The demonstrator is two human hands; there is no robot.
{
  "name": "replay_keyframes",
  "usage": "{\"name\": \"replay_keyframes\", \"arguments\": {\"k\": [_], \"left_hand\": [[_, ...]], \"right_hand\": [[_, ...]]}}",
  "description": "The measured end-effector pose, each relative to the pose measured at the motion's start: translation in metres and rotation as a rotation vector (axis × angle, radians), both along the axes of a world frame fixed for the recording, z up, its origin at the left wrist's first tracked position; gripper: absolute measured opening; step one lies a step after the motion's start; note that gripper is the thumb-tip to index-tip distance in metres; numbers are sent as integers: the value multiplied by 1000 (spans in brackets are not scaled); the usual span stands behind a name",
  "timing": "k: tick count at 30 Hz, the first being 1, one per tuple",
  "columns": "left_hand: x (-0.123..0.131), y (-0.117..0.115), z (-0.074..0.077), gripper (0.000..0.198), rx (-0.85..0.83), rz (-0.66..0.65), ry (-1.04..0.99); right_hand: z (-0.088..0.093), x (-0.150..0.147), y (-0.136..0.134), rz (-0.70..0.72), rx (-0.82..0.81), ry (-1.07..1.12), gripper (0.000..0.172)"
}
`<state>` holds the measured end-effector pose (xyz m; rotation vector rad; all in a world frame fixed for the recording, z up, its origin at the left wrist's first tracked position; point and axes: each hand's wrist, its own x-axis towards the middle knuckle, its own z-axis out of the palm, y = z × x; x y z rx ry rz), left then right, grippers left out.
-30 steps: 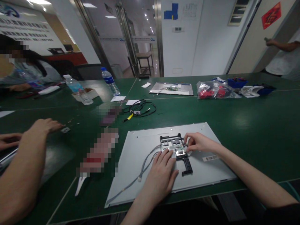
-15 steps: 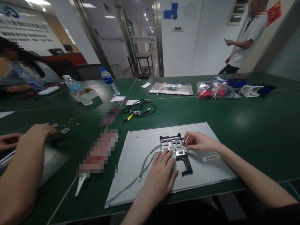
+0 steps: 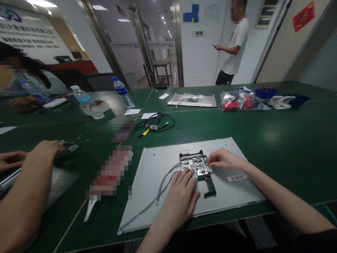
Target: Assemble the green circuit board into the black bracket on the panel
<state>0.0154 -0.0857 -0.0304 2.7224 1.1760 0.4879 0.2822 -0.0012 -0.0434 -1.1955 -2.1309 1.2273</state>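
A pale flat display panel [image 3: 158, 165] lies on the green table in front of me. On its middle sits a black plastic frame [image 3: 210, 188] with a metal bracket [image 3: 202, 172] and connector. My left hand [image 3: 181, 191] rests flat on the panel, fingers outstretched, their tips touching the bracket's lower left side. My right hand [image 3: 222, 159] is pinched at the right edge of the bracket; what its fingertips grip, if anything, is hidden. Grey cables [image 3: 159, 191] run from the bracket toward the panel's lower left corner.
A co-worker's arm [image 3: 28, 186] reaches in at left beside small parts. Behind the panel lie a coiled black cable [image 3: 158, 123], another panel [image 3: 192, 100] and a plastic bag with red items [image 3: 242, 102]. Two bottles [image 3: 123, 92] stand back left. A person [image 3: 234, 45] is beyond the table.
The fingers of my right hand have drawn closer together at the bracket's edge. My left hand has stayed in place. The person in the background has moved left.
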Motion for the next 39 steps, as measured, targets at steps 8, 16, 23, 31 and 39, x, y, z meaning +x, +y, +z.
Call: {"name": "replay_keyframes", "arguments": {"k": [8, 16, 23, 31, 39], "left_hand": [[0, -1, -2, 28, -14, 8, 6], [1, 0, 0, 28, -7, 0, 4], [1, -1, 0, 28, -23, 8, 7], [0, -1, -1, 28, -32, 8, 17], [1, -1, -1, 28, 2, 4, 2]], "right_hand": [[3, 0, 0, 6, 36, -17, 10], [2, -1, -1, 14, 39, -31, 7], [6, -1, -2, -26, 76, -45, 9], [11, -1, -6, -6, 42, -44, 16], [6, -2, -5, -41, 55, -52, 10]]}}
